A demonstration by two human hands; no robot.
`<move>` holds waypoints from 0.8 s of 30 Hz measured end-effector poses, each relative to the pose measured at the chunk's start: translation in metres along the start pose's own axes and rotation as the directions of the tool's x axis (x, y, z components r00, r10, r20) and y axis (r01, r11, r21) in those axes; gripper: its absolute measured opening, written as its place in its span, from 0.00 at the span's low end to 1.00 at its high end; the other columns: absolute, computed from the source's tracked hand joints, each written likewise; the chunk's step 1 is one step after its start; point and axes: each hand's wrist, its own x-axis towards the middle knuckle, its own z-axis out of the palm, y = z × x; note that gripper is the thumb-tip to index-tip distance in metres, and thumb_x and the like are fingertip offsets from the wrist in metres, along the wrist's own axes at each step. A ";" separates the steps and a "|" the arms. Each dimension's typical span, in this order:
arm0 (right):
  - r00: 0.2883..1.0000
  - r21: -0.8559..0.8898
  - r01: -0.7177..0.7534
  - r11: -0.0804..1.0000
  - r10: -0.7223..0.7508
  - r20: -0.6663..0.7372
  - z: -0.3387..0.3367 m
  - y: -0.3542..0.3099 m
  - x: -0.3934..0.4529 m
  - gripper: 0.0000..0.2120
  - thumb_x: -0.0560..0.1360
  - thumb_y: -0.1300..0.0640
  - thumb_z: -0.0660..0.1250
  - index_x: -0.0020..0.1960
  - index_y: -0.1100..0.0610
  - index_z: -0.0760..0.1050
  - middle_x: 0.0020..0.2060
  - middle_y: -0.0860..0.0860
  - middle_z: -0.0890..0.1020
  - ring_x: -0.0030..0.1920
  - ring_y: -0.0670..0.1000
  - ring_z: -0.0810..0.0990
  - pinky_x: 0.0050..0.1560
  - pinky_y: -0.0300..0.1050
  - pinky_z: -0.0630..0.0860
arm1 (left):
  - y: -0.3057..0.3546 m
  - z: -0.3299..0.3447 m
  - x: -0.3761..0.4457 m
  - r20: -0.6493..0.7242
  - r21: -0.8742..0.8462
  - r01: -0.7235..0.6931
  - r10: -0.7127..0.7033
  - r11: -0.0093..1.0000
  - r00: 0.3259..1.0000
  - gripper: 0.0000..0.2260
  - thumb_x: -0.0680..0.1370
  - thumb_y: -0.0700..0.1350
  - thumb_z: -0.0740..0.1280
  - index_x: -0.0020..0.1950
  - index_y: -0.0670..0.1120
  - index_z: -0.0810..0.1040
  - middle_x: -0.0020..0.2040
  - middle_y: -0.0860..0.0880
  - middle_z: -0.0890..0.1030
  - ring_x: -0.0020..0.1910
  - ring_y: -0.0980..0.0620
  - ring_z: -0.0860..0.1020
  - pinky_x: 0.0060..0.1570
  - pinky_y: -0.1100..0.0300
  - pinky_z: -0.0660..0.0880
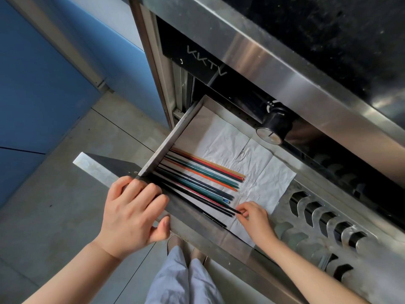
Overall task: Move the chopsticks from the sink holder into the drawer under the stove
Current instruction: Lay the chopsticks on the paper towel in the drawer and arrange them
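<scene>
The steel drawer (162, 145) under the stove stands pulled out, lined with white paper (258, 163). Several coloured chopsticks (203, 178) lie side by side on the paper: orange, red, green, dark blue and black. My left hand (133, 211) grips the drawer's front panel, fingers over its top edge. My right hand (254, 216) reaches into the drawer and pinches the tip of a black chopstick (219, 205) lying among the others. The sink holder is out of view.
A black stove knob (274, 126) juts out just above the drawer's far side. The black stove top (317, 36) sits above a steel front. Vent slots (324, 218) run along the panel at right. Grey floor and blue cabinets (39, 84) lie to the left.
</scene>
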 end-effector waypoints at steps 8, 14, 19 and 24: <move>0.982 -0.201 0.186 0.962 -0.174 0.074 0.006 -0.006 -0.001 0.11 0.79 0.59 0.62 0.60 0.55 0.74 0.53 0.50 0.77 0.51 0.49 0.77 0.46 0.36 0.72 | 0.001 -0.002 0.003 0.004 0.003 -0.003 0.003 1.000 1.000 0.19 0.76 0.51 0.54 0.34 0.43 0.78 0.34 0.45 0.77 0.30 0.42 0.72 0.43 0.49 0.67; 0.946 -0.347 0.323 0.880 -0.303 0.113 0.005 -0.005 -0.001 0.19 0.78 0.62 0.63 0.68 0.54 0.70 0.58 0.52 0.79 0.56 0.51 0.77 0.51 0.39 0.74 | 0.001 -0.003 0.002 0.013 0.005 -0.003 0.003 1.000 1.000 0.18 0.75 0.51 0.55 0.34 0.43 0.78 0.35 0.45 0.78 0.31 0.42 0.72 0.44 0.49 0.67; 0.946 -0.423 0.320 0.848 -0.311 0.092 -0.002 -0.002 0.004 0.16 0.74 0.65 0.66 0.61 0.55 0.75 0.51 0.52 0.79 0.49 0.52 0.79 0.44 0.42 0.73 | 0.001 -0.003 0.003 0.009 0.004 0.000 0.000 1.000 1.000 0.18 0.75 0.51 0.55 0.34 0.43 0.78 0.34 0.45 0.78 0.31 0.42 0.72 0.44 0.49 0.67; 0.927 -0.450 0.371 0.812 -0.348 0.137 -0.003 -0.008 0.006 0.13 0.74 0.66 0.67 0.57 0.58 0.76 0.49 0.54 0.80 0.48 0.54 0.80 0.45 0.44 0.76 | 0.001 -0.002 0.001 0.015 0.009 0.001 -0.001 1.000 1.000 0.19 0.76 0.51 0.54 0.34 0.43 0.78 0.34 0.45 0.77 0.31 0.42 0.72 0.44 0.49 0.67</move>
